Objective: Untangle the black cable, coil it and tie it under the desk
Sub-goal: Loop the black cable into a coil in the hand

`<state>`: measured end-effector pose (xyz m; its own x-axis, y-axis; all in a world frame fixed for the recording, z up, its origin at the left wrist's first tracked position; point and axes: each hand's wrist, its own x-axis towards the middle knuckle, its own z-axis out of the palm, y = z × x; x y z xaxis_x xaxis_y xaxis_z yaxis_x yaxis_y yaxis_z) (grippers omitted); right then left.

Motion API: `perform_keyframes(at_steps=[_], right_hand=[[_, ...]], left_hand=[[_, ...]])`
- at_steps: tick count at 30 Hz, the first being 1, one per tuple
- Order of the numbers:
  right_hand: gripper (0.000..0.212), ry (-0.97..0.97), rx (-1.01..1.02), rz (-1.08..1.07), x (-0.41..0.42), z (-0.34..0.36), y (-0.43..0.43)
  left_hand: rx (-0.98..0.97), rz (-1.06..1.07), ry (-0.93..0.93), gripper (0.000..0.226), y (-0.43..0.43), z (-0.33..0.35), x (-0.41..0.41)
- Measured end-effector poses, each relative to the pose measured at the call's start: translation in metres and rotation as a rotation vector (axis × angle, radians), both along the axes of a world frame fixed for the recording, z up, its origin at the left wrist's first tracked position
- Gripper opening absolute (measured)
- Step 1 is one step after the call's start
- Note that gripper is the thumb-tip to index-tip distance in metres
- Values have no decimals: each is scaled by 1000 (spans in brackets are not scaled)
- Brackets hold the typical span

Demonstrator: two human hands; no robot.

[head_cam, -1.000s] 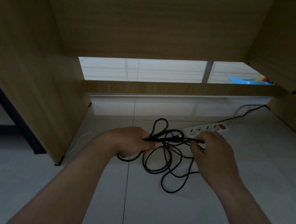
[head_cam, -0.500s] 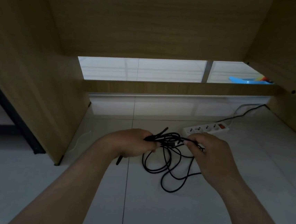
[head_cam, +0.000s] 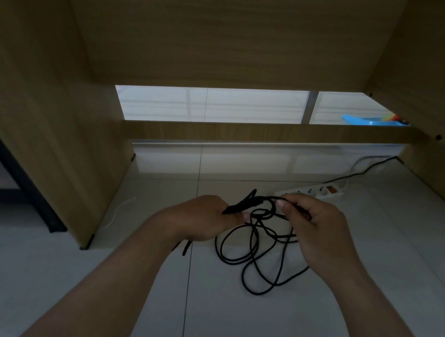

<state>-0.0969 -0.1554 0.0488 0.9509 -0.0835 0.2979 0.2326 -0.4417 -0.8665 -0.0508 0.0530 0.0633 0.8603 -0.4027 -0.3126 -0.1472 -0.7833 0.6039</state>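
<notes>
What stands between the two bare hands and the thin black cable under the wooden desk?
Nothing visible does. The left hand and the right hand both already grip the thin black cable above the white tiled floor. The white power strip lies behind them, apart from the loops.

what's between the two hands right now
In the head view, a short bunch of black cable spans the gap between the left hand and the right hand, with loose loops hanging from it to the floor.
</notes>
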Motion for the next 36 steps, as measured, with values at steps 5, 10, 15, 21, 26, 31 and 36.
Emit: perform_keyframes(at_steps=[5, 10, 15, 21, 26, 31, 36], right_hand=[[29, 84, 171, -15, 2, 2, 1], [28, 102, 324, -64, 5, 2, 3], [12, 110, 642, -117, 4, 0, 11], [6, 200, 900, -70, 3, 0, 16], [8, 196, 901, -44, 4, 2, 16], [11, 178, 894, -51, 3, 5, 15], [13, 174, 904, -75, 2, 6, 17]], left_hand=[[-152, 39, 57, 53, 0, 1, -2], [-295, 54, 84, 48, -2, 1, -2], [-437, 17, 164, 40, -5, -1, -4], [-473, 42, 128, 29, -8, -5, -4], [-413, 51, -99, 28, -9, -5, 0], [-477, -19, -33, 29, -9, -2, -4], [-545, 11, 136, 30, -16, -4, -8]])
